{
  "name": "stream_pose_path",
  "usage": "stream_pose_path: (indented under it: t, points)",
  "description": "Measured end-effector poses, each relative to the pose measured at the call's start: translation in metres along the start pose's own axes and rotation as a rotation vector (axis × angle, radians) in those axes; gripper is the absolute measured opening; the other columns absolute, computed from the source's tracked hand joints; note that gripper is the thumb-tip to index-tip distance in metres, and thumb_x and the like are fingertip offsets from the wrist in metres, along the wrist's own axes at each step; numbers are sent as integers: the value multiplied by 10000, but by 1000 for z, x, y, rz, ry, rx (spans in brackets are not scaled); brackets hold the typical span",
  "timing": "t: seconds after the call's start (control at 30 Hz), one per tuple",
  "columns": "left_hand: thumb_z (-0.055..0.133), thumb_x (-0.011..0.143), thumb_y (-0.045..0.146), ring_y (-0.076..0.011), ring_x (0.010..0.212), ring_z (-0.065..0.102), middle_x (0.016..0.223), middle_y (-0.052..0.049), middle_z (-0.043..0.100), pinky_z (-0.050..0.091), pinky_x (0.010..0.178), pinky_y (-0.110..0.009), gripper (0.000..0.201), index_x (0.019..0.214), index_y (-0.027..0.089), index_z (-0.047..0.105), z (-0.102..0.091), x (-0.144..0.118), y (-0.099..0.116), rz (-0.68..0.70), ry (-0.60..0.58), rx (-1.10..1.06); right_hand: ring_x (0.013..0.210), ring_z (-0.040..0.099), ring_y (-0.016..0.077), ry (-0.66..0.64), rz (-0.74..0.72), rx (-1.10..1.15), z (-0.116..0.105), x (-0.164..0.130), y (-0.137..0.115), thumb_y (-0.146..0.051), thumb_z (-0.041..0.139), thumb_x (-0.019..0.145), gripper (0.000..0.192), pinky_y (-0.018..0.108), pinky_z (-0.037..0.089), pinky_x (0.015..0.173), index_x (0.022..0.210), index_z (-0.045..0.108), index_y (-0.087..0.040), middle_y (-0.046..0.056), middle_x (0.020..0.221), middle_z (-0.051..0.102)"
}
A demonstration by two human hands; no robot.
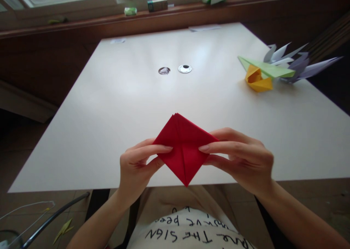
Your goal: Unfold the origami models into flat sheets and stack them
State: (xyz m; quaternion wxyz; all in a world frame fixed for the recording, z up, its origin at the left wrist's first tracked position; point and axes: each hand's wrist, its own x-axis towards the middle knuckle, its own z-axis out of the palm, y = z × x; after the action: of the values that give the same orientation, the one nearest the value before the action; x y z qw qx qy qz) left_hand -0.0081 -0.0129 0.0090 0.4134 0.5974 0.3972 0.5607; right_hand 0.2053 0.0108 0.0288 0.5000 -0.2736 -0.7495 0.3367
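Note:
A red sheet of origami paper point(183, 136), folded into a diamond with a crease down its middle, is held up over the near edge of the white table point(131, 106). My left hand point(139, 163) pinches its left corner, index finger on the front face and thumb below. At the right corner, my right hand point(243, 159) grips it the same way, with fingers on the front and others behind. The lower point of the diamond hangs just past the table's edge. Parts of my fingers behind the paper are hidden.
To the right stand a folded yellow paper piece point(258, 80), a light green paper plane-like fold point(268, 68) and white and purple paper cranes point(300, 64). Two round inserts, one a cable hole point(164, 71), mark the tabletop. Small packets line the window ledge point(186, 10).

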Motion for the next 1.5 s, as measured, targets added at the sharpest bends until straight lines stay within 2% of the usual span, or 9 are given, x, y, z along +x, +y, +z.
stream_pose_path:
  t: [0.13,0.27,0.5,0.7,0.87,1.0,1.1,1.23,1.5]
  points:
    - [654,723,53,-169,847,653,979,-35,691,562,657,-227,295,919,266,710,0,0,3,-2,-71,49,821,627,149,-84,8,-7,1,4,2,-50,637,746,311,249,567,646,981,685,-249,48,952,623]
    - [689,696,79,-175,856,650,976,-40,694,556,676,-231,288,922,256,711,1,3,8,30,-122,108,798,627,152,-58,33,30,3,3,5,-93,641,757,248,261,561,644,939,694,-253,47,926,627]
    - [674,725,116,-144,785,658,901,-26,711,544,655,-209,184,864,228,717,2,7,13,116,-125,233,787,623,164,8,113,62,8,0,6,-170,670,746,148,298,550,666,864,703,-254,42,895,638]
    - [618,776,105,-121,843,643,970,-11,692,540,692,-182,264,985,256,680,10,5,6,125,-20,257,768,608,148,102,227,67,17,-1,4,-126,612,780,125,276,516,625,810,675,-230,29,848,630]
    - [619,789,181,-130,864,651,1100,-6,660,560,680,-185,512,1264,314,481,19,0,-2,82,23,169,673,581,125,81,281,60,18,1,-1,-144,588,793,92,248,468,537,728,630,-195,19,767,607]
    - [624,783,178,-127,783,665,1056,1,681,572,652,-196,466,1220,310,532,24,-4,-5,43,59,168,673,585,126,78,260,14,20,-1,-1,-144,584,794,77,249,476,539,741,615,-191,20,758,614]
    - [637,769,158,-108,712,667,999,19,700,571,626,-184,450,1182,322,564,27,-7,-6,11,104,158,709,614,133,144,265,51,25,-5,0,-138,589,795,63,264,521,578,814,595,-198,19,795,623]
    - [640,767,155,-85,601,651,919,28,719,570,557,-176,405,1139,311,599,30,-7,-6,9,144,141,619,649,106,235,320,160,30,-9,-1,-122,617,781,173,236,559,533,905,542,-217,-18,808,618]
    - [649,753,111,-59,576,632,866,57,722,550,534,-149,397,1084,329,630,35,-8,-9,-12,233,107,606,657,100,268,318,174,35,-8,-2,-97,611,779,176,221,574,531,900,542,-205,-24,780,628]
